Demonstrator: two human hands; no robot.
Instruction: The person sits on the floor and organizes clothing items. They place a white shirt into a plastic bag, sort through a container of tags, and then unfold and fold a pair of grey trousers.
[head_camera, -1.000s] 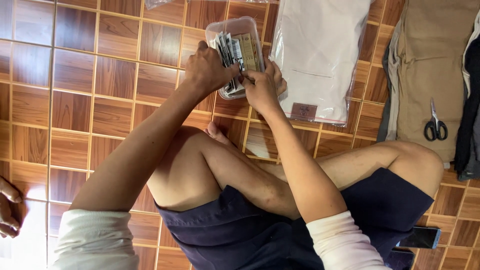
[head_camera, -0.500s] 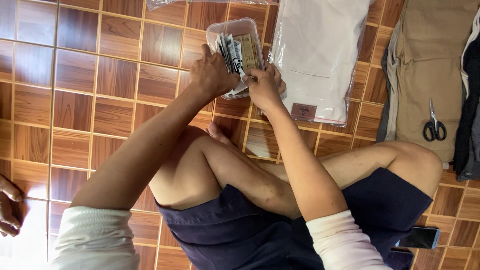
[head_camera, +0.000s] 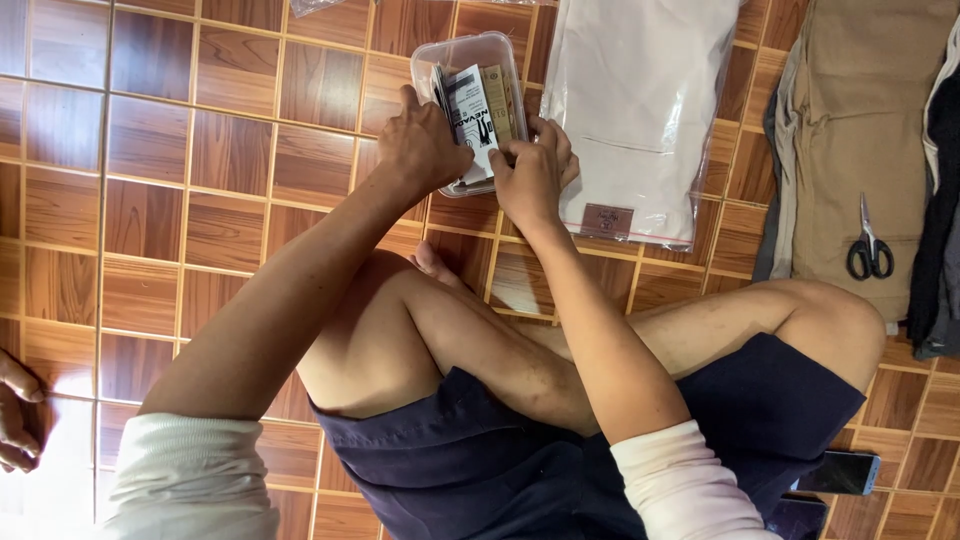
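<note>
My left hand (head_camera: 425, 150) is curled over the near left edge of the clear plastic box (head_camera: 470, 60), fingers bent and pressed against its side and the cards inside, while my right hand (head_camera: 535, 175) has its fingertips pinched on the lower end of the stack of paper tags (head_camera: 475, 105) that stands in the box. The box is a small see-through tub with rounded corners, lying on the brown tiled floor (head_camera: 150, 200), and it is packed with tags set on edge: a white one with black print faces me, tan and brown ones sit just behind it to the right, and darker ones press against the left wall. The tags lie directly between my two hands, touching both, with their far ends reaching toward the box's far wall. Just to the right of the box, touching my right hand's knuckles, lies a folded cream garment in a clear plastic bag (head_camera: 640, 100) with a small brown label near its closest edge. Farther right a tan garment (head_camera: 850, 120) is spread on the floor with a pair of black-handled scissors (head_camera: 868, 245) resting on it. My crossed legs sit below my forearms, and a dark phone (head_camera: 840, 472) lies by my right thigh.
</note>
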